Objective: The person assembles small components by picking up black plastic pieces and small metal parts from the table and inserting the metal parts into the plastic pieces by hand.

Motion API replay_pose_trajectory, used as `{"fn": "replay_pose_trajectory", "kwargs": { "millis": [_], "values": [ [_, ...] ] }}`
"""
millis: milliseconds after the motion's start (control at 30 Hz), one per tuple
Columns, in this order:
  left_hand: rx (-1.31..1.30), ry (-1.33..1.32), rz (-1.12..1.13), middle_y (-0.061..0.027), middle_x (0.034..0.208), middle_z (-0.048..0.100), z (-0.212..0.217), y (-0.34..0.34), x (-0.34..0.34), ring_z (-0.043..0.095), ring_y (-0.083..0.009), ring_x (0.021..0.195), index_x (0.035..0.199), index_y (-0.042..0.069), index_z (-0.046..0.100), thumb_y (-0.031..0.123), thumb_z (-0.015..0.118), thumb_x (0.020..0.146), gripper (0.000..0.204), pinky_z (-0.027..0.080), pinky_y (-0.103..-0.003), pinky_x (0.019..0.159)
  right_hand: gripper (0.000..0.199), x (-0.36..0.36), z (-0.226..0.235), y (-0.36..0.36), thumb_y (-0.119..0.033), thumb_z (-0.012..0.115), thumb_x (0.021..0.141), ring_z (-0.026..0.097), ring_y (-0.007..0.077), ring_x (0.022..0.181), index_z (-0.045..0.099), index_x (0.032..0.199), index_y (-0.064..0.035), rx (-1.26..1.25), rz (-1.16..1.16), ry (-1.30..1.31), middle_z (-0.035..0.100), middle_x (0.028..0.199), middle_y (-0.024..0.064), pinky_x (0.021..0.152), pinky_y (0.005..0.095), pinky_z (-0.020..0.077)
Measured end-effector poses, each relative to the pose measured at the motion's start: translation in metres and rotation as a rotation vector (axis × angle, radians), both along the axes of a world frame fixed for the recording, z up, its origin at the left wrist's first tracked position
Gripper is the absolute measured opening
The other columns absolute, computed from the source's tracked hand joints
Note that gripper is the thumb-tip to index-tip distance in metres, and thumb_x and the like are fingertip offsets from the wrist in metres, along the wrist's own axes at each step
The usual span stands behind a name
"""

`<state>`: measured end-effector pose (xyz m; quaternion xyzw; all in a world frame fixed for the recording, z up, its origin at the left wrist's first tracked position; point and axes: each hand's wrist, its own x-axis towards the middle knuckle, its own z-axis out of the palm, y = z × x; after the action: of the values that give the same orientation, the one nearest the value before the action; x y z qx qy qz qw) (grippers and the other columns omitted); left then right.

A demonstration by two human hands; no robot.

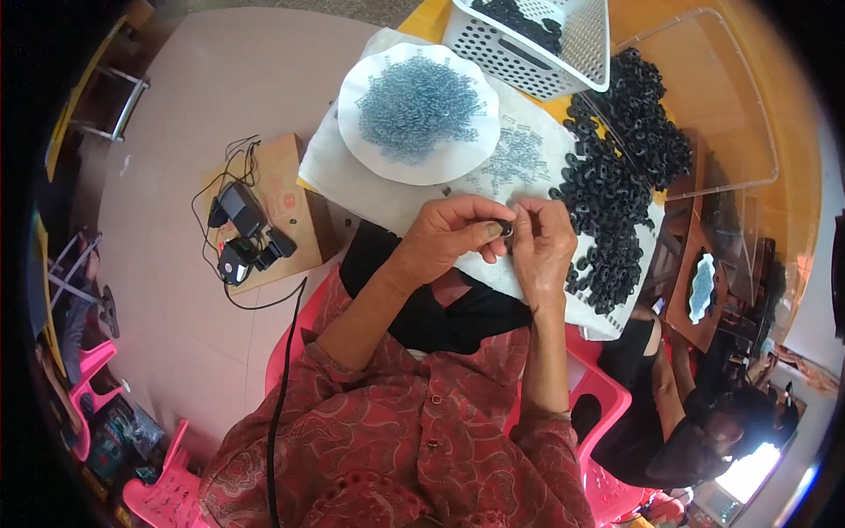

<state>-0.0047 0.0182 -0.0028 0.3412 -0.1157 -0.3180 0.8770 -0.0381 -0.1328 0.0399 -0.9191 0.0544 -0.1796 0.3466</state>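
Observation:
My left hand (pixel 451 236) pinches a small black plastic part (pixel 504 228) between thumb and fingertips over the white cloth. Close against it is my right hand (pixel 543 242), its thumb and fingers pressed together at the part's edge; whatever it grips is too small to make out. Beyond both hands stands a white wavy-rimmed plate (pixel 356 145) heaped with tiny silvery metal pieces (pixel 418 106). More of these metal pieces (pixel 518 157) lie loose on the cloth (pixel 387 195) beside the plate. Right of my right hand spreads a large pile of black ring-like parts (pixel 607 185).
A white perforated basket (pixel 515 66) with black parts stands at the back. A clear plastic lid or tray (pixel 731 106) lies behind the pile. On the floor at left, a cardboard box (pixel 286 189) carries black devices and cables (pixel 239 211). Another person (pixel 673 396) sits at right.

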Motion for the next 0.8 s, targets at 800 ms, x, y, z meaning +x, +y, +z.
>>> {"fn": "replay_pose_trajectory", "kwargs": {
  "millis": [800],
  "values": [
    [0.093,-0.015,0.013,-0.0085,0.085,0.065,0.000,0.000,0.000,0.061,-0.0127,0.071,0.110,-0.003,0.061,0.003,0.057,0.091,0.021,0.050,-0.025,0.065,0.011,-0.046,0.000,-0.085,0.000,0.062,0.083,0.059,0.0186,0.068,0.065,0.094,0.0035,-0.013,-0.362,-0.030,0.061,0.081,0.0117,0.065,0.0289,0.0478]
  ]
}}
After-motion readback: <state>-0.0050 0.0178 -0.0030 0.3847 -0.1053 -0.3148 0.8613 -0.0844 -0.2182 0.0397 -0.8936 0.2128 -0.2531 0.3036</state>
